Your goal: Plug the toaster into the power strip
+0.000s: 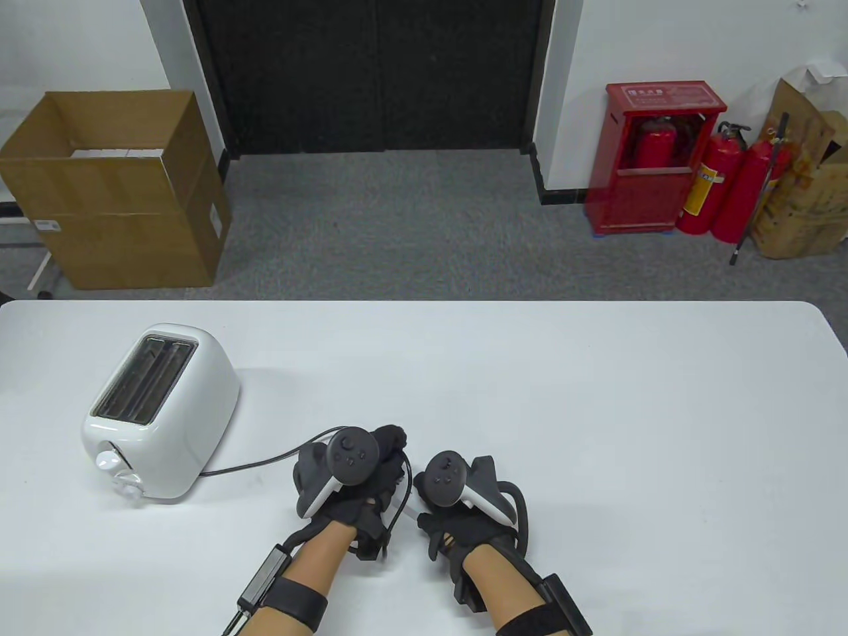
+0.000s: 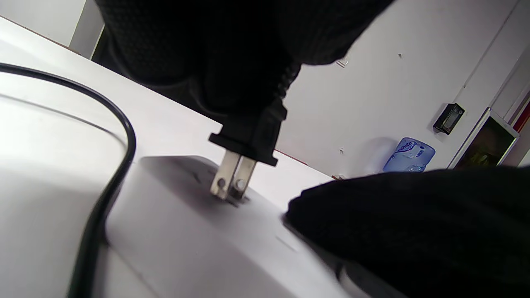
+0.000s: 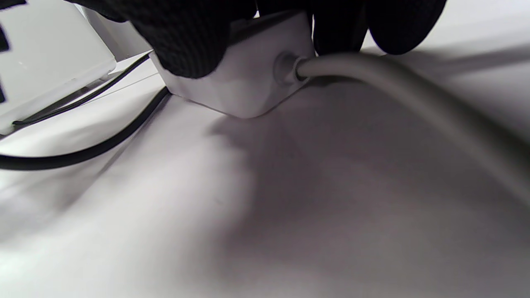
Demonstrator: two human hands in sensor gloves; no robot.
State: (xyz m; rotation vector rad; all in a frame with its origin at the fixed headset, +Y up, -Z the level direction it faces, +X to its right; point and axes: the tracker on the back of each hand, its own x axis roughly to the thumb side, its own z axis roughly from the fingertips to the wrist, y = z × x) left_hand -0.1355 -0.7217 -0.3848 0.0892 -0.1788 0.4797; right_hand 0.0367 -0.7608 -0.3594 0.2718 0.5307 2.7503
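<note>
A white toaster (image 1: 159, 411) stands at the table's left; its black cord (image 1: 265, 460) runs right to my left hand (image 1: 371, 470). In the left wrist view my left hand (image 2: 232, 58) grips the black plug (image 2: 252, 132), its two prongs (image 2: 232, 178) touching the slots of the white power strip (image 2: 186, 231). My right hand (image 1: 457, 510) holds the power strip's end; in the right wrist view its fingers (image 3: 186, 37) grip the strip's white body (image 3: 248, 78) where its white cable (image 3: 393, 91) leaves it. In the table view the hands hide the strip.
A cardboard box (image 1: 119, 192) stands on the floor beyond the table at left. A red extinguisher cabinet (image 1: 656, 159) and extinguishers (image 1: 735, 185) stand at right. The black cord (image 3: 83, 153) loops on the table beside the strip.
</note>
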